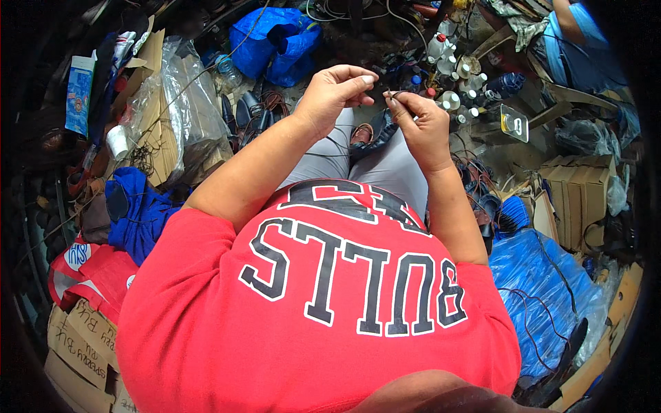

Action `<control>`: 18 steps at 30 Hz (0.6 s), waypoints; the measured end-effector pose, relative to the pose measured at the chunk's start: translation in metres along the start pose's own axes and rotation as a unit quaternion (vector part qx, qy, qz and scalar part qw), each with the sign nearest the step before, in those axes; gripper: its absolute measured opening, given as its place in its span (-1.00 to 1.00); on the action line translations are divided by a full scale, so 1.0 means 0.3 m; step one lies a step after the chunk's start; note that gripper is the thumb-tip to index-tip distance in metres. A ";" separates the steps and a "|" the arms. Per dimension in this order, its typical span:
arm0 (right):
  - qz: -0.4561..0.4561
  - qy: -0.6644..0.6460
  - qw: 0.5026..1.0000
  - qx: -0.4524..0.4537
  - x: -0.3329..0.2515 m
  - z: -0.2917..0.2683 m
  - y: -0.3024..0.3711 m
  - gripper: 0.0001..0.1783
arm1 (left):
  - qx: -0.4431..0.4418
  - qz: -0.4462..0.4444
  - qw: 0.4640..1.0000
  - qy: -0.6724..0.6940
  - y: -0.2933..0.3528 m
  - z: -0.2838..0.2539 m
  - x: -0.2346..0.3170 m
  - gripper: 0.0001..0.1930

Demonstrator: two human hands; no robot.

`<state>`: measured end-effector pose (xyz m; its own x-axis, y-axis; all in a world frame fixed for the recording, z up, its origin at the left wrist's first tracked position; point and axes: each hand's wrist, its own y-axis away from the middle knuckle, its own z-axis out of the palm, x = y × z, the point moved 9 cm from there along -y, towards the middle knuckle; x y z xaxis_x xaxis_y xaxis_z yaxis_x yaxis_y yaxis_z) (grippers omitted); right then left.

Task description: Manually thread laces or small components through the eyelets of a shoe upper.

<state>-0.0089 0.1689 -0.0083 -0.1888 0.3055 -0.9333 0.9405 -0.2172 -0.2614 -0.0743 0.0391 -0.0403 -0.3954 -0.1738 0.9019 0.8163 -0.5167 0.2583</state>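
Bright centre, dark curved fisheye rim.

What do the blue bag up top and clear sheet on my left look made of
The blue bag looks like thin, slightly shiny plastic, given its crinkles and highlights; coated fabric is possible. The clear sheet seems glossy plastic film: creases, bright reflections, brown cardboard visible through it.

Your right hand (pixel 425 131) pinches a small thin piece (pixel 389 94) near your curled left hand (pixel 334 100), both in front of your red shirt (pixel 200 330), with capped bottles (pixel 447 65) ahead to the right and a blue bag (pixel 292 58) ahead to the left.
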 end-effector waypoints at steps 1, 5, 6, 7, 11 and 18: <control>-0.050 0.072 0.996 0.011 -0.040 -0.008 0.000 -0.90 | -0.011 0.015 0.999 -0.034 -0.002 0.007 0.010 -0.82; -0.122 0.203 0.971 0.021 -0.112 -0.004 0.003 -0.90 | -0.036 0.023 0.996 -0.078 0.006 0.036 0.019 -0.86; -0.121 0.203 0.971 0.021 -0.112 -0.005 0.002 -0.90 | -0.036 0.022 0.996 -0.078 0.009 0.041 0.020 -0.86; -0.132 0.215 0.967 0.022 -0.119 -0.004 0.003 -0.90 | -0.039 0.023 0.996 -0.077 0.014 0.047 0.023 -0.85; -0.150 0.231 0.961 0.025 -0.127 0.001 0.006 -0.91 | -0.045 0.038 0.993 -0.101 0.016 0.051 0.024 -0.83; -0.101 0.194 0.976 0.018 -0.111 0.002 0.003 -0.90 | -0.055 0.031 0.994 -0.085 0.007 0.041 0.009 -0.84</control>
<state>-0.0020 0.1579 0.0223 -0.2424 0.6714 -0.7004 0.8834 -0.1457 -0.4454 -0.0685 0.0479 -0.0330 -0.2610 -0.0686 0.9629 0.7823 -0.5994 0.1694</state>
